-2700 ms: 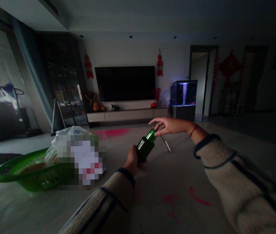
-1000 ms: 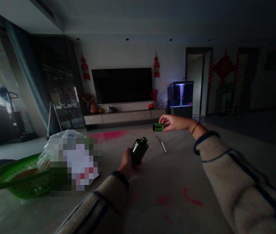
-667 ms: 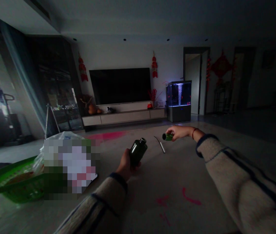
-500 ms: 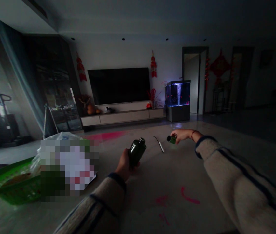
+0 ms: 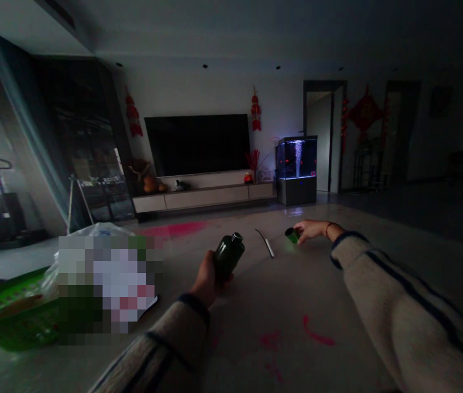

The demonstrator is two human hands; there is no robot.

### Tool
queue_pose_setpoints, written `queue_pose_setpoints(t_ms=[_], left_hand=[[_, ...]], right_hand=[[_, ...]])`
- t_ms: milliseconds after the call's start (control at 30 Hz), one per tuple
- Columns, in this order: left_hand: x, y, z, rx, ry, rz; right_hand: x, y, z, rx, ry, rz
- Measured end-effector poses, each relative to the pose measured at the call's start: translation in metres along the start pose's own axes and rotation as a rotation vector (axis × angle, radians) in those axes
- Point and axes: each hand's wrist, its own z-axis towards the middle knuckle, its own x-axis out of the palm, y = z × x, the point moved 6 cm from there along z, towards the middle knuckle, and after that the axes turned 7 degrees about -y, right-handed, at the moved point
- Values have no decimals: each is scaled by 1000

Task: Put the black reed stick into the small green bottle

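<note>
My left hand (image 5: 205, 275) is wrapped round a dark green bottle (image 5: 228, 255), tilted with its uncapped neck pointing up and to the right. My right hand (image 5: 311, 230) is stretched out low over the grey table (image 5: 280, 295), fingers pinched on a small green cap (image 5: 292, 235) that rests at or just above the surface. A thin dark tube with a pale end (image 5: 266, 243) lies on the table between the bottle and the cap.
A green plastic basket (image 5: 6, 319) with a plastic bag and a blurred package (image 5: 106, 284) stands at the left. Red marks (image 5: 317, 334) stain the table near me. Beyond are a TV (image 5: 197, 144), a low cabinet (image 5: 202, 196) and a lit fish tank (image 5: 297, 166).
My right hand took the cap off the bottle, carried it right and lowered it to the table. The left hand kept the bottle almost still.
</note>
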Motion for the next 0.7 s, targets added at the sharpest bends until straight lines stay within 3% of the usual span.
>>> queue_pose_setpoints(t_ms=[300,467,700], left_hand=[[3,-1,-4,4,-17,20],[3,0,-2,14,-7,16],[3,0,0,28,3,10]], right_hand=[[13,32,5,-42,-14,-10],[9,29,5,-7,-129,-69],[5,16,0,48,-109,-170]])
